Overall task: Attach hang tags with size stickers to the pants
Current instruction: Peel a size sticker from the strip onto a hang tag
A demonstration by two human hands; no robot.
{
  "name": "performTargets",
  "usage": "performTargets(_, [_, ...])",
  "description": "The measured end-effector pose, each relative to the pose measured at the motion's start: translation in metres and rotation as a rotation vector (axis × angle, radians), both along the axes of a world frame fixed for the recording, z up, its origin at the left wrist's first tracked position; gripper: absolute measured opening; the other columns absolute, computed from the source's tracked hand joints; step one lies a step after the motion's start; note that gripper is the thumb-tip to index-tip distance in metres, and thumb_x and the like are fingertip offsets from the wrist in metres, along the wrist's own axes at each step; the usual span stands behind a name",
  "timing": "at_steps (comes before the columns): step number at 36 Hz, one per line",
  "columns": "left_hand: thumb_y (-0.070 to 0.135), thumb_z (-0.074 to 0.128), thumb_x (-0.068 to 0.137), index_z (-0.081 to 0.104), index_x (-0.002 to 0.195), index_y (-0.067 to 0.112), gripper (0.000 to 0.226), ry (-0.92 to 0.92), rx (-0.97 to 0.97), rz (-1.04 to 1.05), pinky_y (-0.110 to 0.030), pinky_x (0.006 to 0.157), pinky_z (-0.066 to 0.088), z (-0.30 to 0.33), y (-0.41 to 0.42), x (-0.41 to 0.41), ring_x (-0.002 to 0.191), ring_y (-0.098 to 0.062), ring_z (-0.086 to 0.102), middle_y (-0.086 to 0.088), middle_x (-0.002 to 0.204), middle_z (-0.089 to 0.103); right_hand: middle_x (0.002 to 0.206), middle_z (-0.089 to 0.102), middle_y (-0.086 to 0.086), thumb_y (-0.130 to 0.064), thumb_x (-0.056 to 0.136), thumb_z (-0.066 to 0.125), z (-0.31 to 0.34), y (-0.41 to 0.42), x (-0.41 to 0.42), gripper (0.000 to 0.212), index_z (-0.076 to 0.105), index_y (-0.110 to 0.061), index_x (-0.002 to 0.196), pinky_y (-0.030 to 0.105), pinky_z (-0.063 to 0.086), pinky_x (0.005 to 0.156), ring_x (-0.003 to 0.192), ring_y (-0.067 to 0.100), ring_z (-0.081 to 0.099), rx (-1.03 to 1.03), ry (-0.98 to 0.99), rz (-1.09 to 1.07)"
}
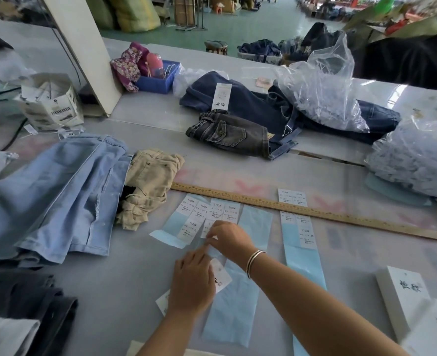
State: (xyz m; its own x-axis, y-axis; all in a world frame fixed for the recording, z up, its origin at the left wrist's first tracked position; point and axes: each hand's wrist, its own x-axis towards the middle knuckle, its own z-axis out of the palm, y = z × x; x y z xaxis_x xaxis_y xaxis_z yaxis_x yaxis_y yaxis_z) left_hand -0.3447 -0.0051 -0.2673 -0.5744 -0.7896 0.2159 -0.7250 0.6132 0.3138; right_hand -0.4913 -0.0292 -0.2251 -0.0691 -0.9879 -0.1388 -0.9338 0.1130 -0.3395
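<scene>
Hands met over the sticker sheets at the near edge of the table (238, 173): the left hand (193, 283) lay palm-down on a white hang tag (221, 274), fingers curled over it to pin it flat, while the right hand (229, 238) reached forward with fingertips pinched at the edge of a size sticker (208, 227), apparently peeling it from its pale blue backing sheet (231, 309); whether the sticker had already lifted could not be told, as the fingers covered it. The tag was held close beneath the sheet so that a peeled sticker would travel only a short way. More stickers marked 1103# sat in rows on a fanned sheet (207, 211) just beyond the hands, and a second sticker strip (299, 227) lay to the right, passing under a wooden ruler (315, 209) that crossed the table. The pants awaiting tags were apart from the hands: light blue jeans (53, 199) and a crumpled beige pair (148, 186) to the left, dark pants (27, 304) at the near left corner, and a dark denim heap (250, 116) farther back, one piece already bearing a tag (222, 96). Clear plastic bags (322, 86) overlay that heap. A blue bin (158, 83), a white paper bag (53, 109) and white boxes (402, 301) stood around; none obstructed the hands.
</scene>
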Motion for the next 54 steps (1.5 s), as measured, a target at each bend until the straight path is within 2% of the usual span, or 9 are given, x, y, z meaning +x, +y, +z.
performTargets(12, [0.012,0.061,0.072,0.072,0.101,0.012,0.031,0.014,0.009,0.009,-0.034,0.068,0.052,-0.001,-0.001,-0.001,0.084,-0.021,0.067,-0.001,0.114,0.069,0.111,0.063,0.005,-0.022,0.094,0.05,-0.007,-0.005,-0.01,0.026,0.069,-0.007,0.101,0.03,0.047,0.074,0.093,0.025,0.062,-0.024,-0.018,0.01])
performTargets(18, [0.022,0.033,0.083,0.07,0.108,0.013,0.045,-0.025,0.041,0.031,-0.032,0.067,0.049,0.002,0.001,-0.001,0.085,-0.018,0.064,0.003,0.114,0.069,0.138,0.052,-0.009,-0.035,0.095,0.051,-0.014,0.005,-0.029,0.031,0.061,-0.03,0.124,0.032,0.028,0.106,0.122,0.011,0.05,-0.046,0.082,0.122])
performTargets(25, [0.023,0.034,0.085,0.071,0.099,0.015,0.04,0.007,0.031,0.041,-0.032,0.067,0.048,0.002,0.001,-0.001,0.086,-0.018,0.064,0.003,0.116,0.069,0.12,0.064,0.002,-0.023,0.098,0.043,-0.024,0.012,-0.016,0.03,0.069,-0.011,0.108,0.031,0.043,0.094,0.106,0.023,0.06,-0.136,0.106,0.141])
performTargets(32, [0.023,0.035,0.084,0.072,0.097,0.015,0.039,0.01,0.032,0.03,-0.032,0.067,0.048,0.002,0.001,-0.001,0.083,-0.018,0.064,0.003,0.116,0.069,0.115,0.061,0.006,-0.026,0.101,0.035,-0.025,0.018,-0.013,0.031,0.06,-0.007,0.105,0.04,0.052,0.081,0.098,0.026,0.063,-0.111,0.144,0.176])
performTargets(35, [0.022,0.037,0.082,0.071,0.097,0.015,0.038,0.018,0.028,0.029,-0.032,0.066,0.048,0.001,0.0,-0.001,0.081,-0.018,0.064,0.002,0.114,0.069,0.099,0.058,0.009,-0.022,0.1,0.039,-0.021,0.016,-0.015,0.026,0.059,-0.006,0.096,0.039,0.05,0.069,0.081,0.029,0.061,-0.129,0.153,0.17])
performTargets(40, [0.022,0.036,0.082,0.071,0.102,0.014,0.041,0.014,0.041,0.018,-0.03,0.067,0.047,0.001,-0.001,0.0,0.081,-0.017,0.064,0.003,0.114,0.07,0.096,0.059,0.009,-0.019,0.098,0.041,-0.016,0.012,-0.017,0.026,0.063,-0.006,0.093,0.033,0.04,0.076,0.082,0.025,0.056,-0.144,0.133,0.152])
performTargets(44, [0.022,0.036,0.083,0.071,0.103,0.013,0.041,0.0,0.051,0.008,-0.031,0.066,0.047,0.002,-0.001,0.0,0.08,-0.017,0.064,0.004,0.116,0.068,0.088,0.055,0.007,-0.018,0.096,0.043,-0.011,0.004,-0.014,0.024,0.058,-0.005,0.083,0.032,0.04,0.065,0.073,0.02,0.051,-0.118,-0.128,-0.179])
performTargets(48, [0.021,0.036,0.082,0.071,0.101,0.014,0.04,-0.013,0.108,-0.006,-0.031,0.066,0.049,0.007,-0.001,0.002,0.079,-0.018,0.064,0.005,0.116,0.068,0.086,0.065,0.018,-0.012,0.092,0.049,0.0,0.003,-0.03,0.022,0.063,0.004,0.088,0.041,0.05,0.073,0.076,0.03,0.059,-0.241,-0.407,-0.615])
performTargets(54, [0.018,0.037,0.083,0.072,0.102,0.006,0.041,0.173,0.318,0.031,-0.036,0.079,0.052,0.01,-0.007,0.002,0.093,-0.023,0.068,-0.002,0.118,0.069,0.069,0.066,0.01,-0.001,0.09,0.054,0.037,0.034,-0.052,0.011,0.06,-0.001,0.08,0.017,0.052,0.05,0.054,0.011,0.067,-0.547,-1.473,-1.06])
